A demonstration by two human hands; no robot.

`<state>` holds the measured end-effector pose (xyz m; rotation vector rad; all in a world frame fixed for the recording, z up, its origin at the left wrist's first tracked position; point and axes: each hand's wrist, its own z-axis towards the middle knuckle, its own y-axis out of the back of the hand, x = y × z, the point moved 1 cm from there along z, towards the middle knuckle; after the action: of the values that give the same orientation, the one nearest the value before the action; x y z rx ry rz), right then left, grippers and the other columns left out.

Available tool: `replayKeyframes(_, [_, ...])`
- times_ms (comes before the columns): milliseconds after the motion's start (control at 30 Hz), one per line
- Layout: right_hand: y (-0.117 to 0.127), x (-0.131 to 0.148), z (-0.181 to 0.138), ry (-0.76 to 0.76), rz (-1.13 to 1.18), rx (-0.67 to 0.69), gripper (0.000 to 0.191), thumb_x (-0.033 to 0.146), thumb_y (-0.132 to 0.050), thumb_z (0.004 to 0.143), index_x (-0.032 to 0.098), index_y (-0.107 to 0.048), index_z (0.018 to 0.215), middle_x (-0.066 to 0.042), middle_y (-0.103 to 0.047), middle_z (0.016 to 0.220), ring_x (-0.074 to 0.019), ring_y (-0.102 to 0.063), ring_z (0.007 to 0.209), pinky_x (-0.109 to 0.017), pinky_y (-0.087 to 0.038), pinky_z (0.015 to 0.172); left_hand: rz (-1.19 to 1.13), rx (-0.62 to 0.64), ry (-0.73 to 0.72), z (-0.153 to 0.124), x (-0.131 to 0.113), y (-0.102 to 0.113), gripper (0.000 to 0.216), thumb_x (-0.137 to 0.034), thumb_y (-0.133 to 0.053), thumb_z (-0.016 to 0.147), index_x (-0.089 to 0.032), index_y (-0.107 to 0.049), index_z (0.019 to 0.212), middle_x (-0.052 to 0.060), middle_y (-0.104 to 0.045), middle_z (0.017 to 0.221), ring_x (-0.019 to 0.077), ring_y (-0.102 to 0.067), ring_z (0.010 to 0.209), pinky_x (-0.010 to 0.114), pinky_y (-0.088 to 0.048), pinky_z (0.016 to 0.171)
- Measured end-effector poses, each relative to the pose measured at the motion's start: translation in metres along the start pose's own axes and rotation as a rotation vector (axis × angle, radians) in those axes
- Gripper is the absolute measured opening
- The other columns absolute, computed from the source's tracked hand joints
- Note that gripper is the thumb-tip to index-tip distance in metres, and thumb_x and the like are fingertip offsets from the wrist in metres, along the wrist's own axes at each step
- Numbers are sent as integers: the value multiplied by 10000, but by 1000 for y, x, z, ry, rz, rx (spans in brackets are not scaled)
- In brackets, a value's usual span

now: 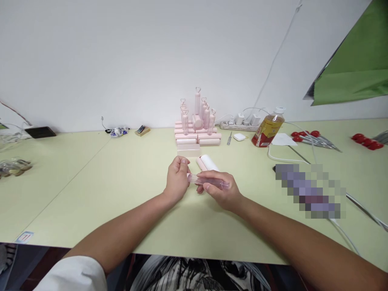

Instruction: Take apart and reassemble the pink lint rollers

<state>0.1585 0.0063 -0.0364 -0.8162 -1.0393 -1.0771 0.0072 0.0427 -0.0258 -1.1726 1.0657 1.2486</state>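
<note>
A clear, pinkish lint roller handle (214, 181) lies lengthwise between my two hands, above the table. My left hand (177, 180) is closed around its left end, hiding that tip. The fingers and thumb of my right hand (226, 190) wrap the right part of the tube. Just behind my hands, a lint roller head (208, 163) with a white roll and pink cover rests on the table. Farther back, several similar pink and white heads (209, 140) are stacked behind a pale pink box-like piece (188, 150). Several handles (197, 101) with looped tips stand upright there.
Right of the stack are a power strip (239, 123), a screwdriver (229, 138), a white square case (239, 137) and a drink bottle (268, 127). Red-handled tools (315, 137) and cables lie farther right. A coiled cable (117, 131) and dark phone-like device (40, 131) lie left.
</note>
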Motion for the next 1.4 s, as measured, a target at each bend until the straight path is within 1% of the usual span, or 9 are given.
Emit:
replayKeyframes(267, [-5, -1, 2, -72, 153, -19, 328, 396, -742, 732, 168, -692, 963, -55, -723, 696, -203, -685, 602, -392, -577, 611, 67, -56, -127, -8, 1, -1, 253, -440, -417, 940, -217, -461, 827, -54, -452, 581, 96, -416, 440, 226, -371, 457])
replayKeyframes(433, [-9, 1, 11, -270, 375, -113, 359, 436, -663, 774, 169, -630, 1012, -66, -725, 756, -198, -681, 586, -389, -580, 572, 322, -94, -464, -2, -5, 7, 275, -418, -331, 979, -212, -501, 911, -7, -536, 668, 133, -513, 571, 264, -421, 584])
replayKeyframes(567, [-6, 7, 18, -323, 220, -182, 338, 364, -645, 780, 176, -574, 1052, -43, -687, 760, -154, -636, 570, -284, -528, 483, 787, 214, -699, 10, -15, 11, 308, -399, -355, 969, -198, -587, 952, 66, -636, 821, 198, -572, 766, 338, -420, 748])
replayKeyframes(700, [-5, 10, 15, -205, 18, 10, 429, 246, -608, 772, 226, -458, 1173, 19, -624, 754, -139, -603, 605, -258, -500, 503, 843, 547, -861, 7, -19, 10, 409, -424, -337, 969, -195, -484, 1274, 111, -637, 1056, 236, -584, 925, 366, -437, 814])
replayKeyframes(800, [4, 9, 14, -67, -254, 34, 523, 177, -541, 774, 238, -421, 1280, 7, -627, 800, -150, -599, 643, -298, -503, 604, 846, 563, -825, 5, -16, 12, 401, -422, -326, 976, -201, -455, 1284, 103, -610, 1072, 219, -583, 906, 329, -467, 724])
replayKeyframes(900, [23, 9, 22, 25, -728, -159, 403, 215, -512, 803, 200, -537, 1205, -75, -657, 978, -226, -612, 863, -372, -478, 789, 954, 468, -724, 11, -12, 16, 332, -356, -343, 978, -188, -463, 1238, 90, -602, 1015, 210, -585, 867, 322, -465, 690])
replayKeyframes(1033, [44, 1, 38, -165, -1041, -139, 599, 418, -563, 807, 140, -481, 1331, -175, -561, 1294, -356, -482, 1185, -453, -397, 938, 1018, 415, -703, 19, -8, 20, 218, -233, -393, 940, -170, -479, 1130, 98, -600, 1018, 224, -581, 898, 356, -466, 759])
replayKeyframes(1267, [55, -3, 44, -425, -825, -127, 599, 309, -631, 706, 190, -533, 1285, -127, -643, 1176, -284, -610, 948, -340, -451, 735, 1051, 410, -597, 23, -4, 22, 199, -230, -398, 922, -175, -451, 1106, 99, -595, 1028, 234, -584, 886, 361, -459, 728])
replayKeyframes(1400, [55, 8, 41, -447, -145, -224, 461, 283, -637, 674, 213, -579, 1126, -54, -663, 1006, -209, -607, 795, -324, -491, 673, 1020, 423, -493, 22, -7, 26, 240, -286, -418, 917, -178, -435, 1131, 88, -583, 1011, 220, -584, 857, 335, -443, 684])
